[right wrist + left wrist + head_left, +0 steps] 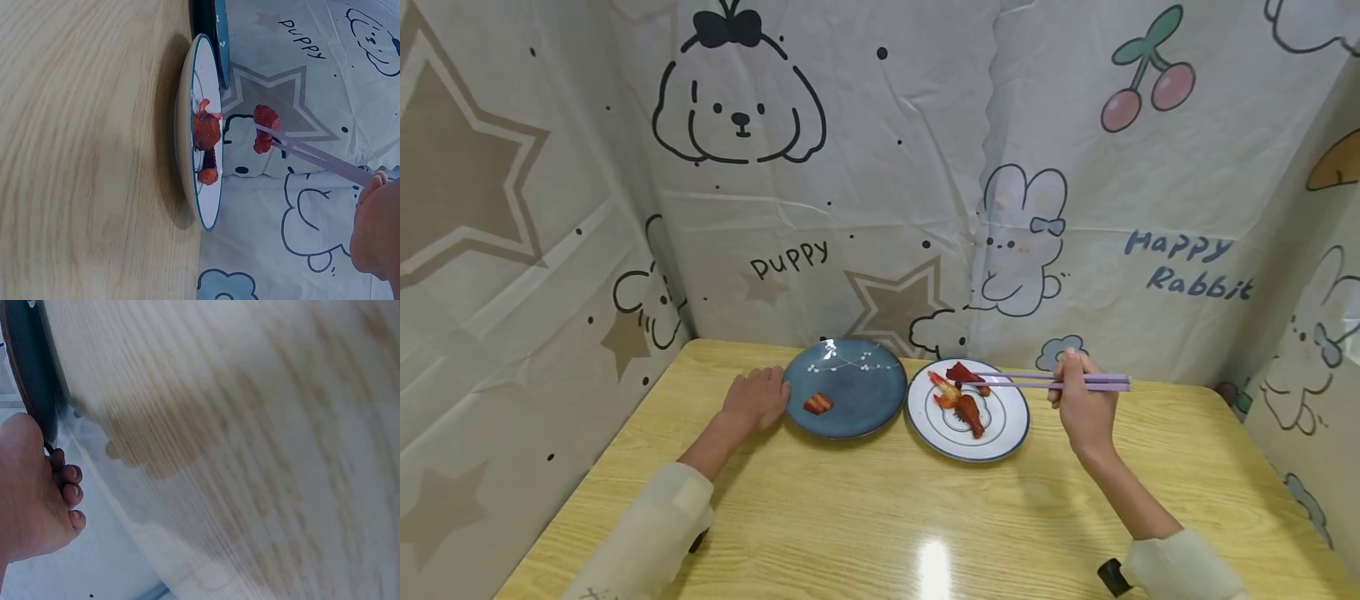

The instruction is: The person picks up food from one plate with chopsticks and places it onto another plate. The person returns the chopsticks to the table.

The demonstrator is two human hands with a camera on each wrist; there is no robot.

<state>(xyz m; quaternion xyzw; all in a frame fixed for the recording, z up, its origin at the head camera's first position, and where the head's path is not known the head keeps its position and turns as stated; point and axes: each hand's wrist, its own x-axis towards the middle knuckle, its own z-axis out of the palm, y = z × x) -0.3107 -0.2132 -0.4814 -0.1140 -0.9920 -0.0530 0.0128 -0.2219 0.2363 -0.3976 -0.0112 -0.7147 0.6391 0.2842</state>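
With thumb at the rim and fingers curled by its edge, my left hand [758,398] grips the left side of a dark blue plate [857,417]. One small reddish-brown striped piece of food [817,403] lies on that plate. My right hand [1084,408] holds a pair of lilac chopsticks [1101,382], whose tips reach left over a white plate [928,435] with a blue rim. Between the tips is a dark red piece of food [265,119], raised above the plate in the right wrist view. A shrimp [945,389] and a small brown drumstick [970,415] lie on the white plate.
Both plates stand side by side near the back edge of a light wooden table [850,517]. Behind and beside it hangs a pale cloth [895,167] printed with cartoon animals, stars and cherries.
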